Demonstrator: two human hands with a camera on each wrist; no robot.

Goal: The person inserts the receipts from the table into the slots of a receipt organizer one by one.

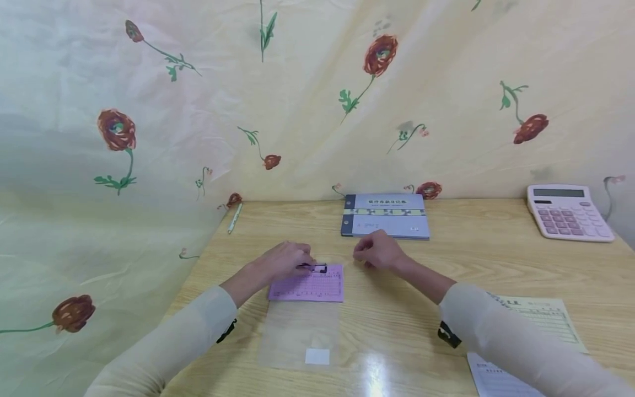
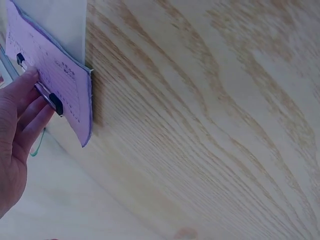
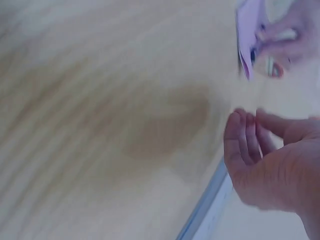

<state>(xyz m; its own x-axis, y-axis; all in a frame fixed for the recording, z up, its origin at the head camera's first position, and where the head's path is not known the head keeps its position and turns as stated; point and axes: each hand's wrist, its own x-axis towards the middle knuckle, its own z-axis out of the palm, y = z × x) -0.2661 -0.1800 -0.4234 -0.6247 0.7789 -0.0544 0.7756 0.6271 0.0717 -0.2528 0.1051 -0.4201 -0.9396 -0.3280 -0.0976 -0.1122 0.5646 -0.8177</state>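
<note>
My left hand grips a clip with black ends at the far edge of a pad of purple printed slips. In the left wrist view the thumb presses on the clip's metal bar, with the other fingers behind it. The purple pad looks several sheets thick. Off to the right, my right hand hovers near the front edge of the blue account book. Its fingers are loosely curled, the thumb close to the fingertips, and nothing shows between them.
A clear plastic sleeve with a white label lies on the table in front of the pad. A pen lies at the back left, a calculator at the back right. Printed forms are partly under the right sleeve. A flowered curtain borders the table.
</note>
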